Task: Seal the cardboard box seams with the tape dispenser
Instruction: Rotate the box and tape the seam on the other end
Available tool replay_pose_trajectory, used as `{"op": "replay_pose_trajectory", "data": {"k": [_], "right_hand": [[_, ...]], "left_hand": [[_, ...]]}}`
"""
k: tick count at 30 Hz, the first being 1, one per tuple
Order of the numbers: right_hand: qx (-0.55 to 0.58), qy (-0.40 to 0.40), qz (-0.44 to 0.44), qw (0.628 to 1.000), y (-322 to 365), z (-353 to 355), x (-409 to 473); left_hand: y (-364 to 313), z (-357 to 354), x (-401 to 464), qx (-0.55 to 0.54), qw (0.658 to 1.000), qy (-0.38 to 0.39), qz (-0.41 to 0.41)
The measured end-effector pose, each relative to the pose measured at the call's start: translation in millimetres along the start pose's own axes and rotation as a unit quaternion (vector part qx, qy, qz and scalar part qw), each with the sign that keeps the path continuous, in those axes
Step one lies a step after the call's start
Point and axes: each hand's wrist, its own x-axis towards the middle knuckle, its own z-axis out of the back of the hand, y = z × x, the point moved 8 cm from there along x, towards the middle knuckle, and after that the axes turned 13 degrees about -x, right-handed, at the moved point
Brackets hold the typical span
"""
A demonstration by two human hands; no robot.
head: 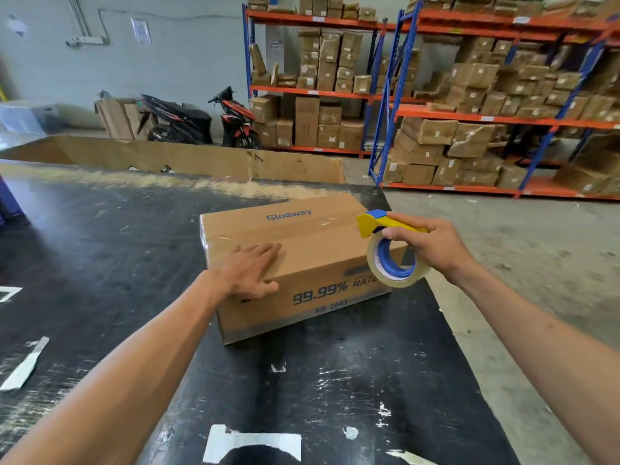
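While left hand (250,273) lies flat on box (302,263), right hand (432,245) grips tape dispenser (385,243)

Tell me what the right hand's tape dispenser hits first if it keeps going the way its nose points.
Probably the cardboard box: the tape dispenser in the right hand points left at its right top edge, though depth is unclear.
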Motion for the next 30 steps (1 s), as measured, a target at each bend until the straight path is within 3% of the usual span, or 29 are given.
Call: {"op": "replay_pose_trajectory", "data": {"k": [3,6,8,13,17,22,24,27,30], "right_hand": [[0.001,-0.01,-0.003,1.0,0,1,-1],[-0.007,-0.006,-0.002,1.0,1,-1,-3],[-0.013,-0.002,-0.002,1.0,1,-2,-6],[-0.004,-0.016,-0.011,1.0,-5,0,-9],[0.003,-0.025,-0.016,1.0,-9,1,-10],[0.011,-0.03,-0.02,0.999,-9,3,-7],[0.013,-0.03,-0.022,0.999,-8,2,-5],[0.021,-0.035,-0.027,0.999,-5,0,-2],[0.036,-0.056,-0.028,0.997,-2,0,0]], "left_hand": [[-33,4,23,0.004,0.998,-0.058,0.038],[-63,-16,46,-0.041,0.995,-0.062,0.073],[-70,-26,51,-0.014,0.995,-0.067,0.077],[-63,-28,44,0.051,0.995,-0.083,0.019],[-42,-26,33,0.06,0.997,-0.044,-0.032],[8,-12,8,-0.061,0.992,-0.017,-0.107],[12,2,11,-0.078,0.993,-0.013,-0.092],[-24,16,28,-0.02,0.999,-0.03,-0.037],[-81,1,50,-0.08,0.993,-0.06,0.062]]}}
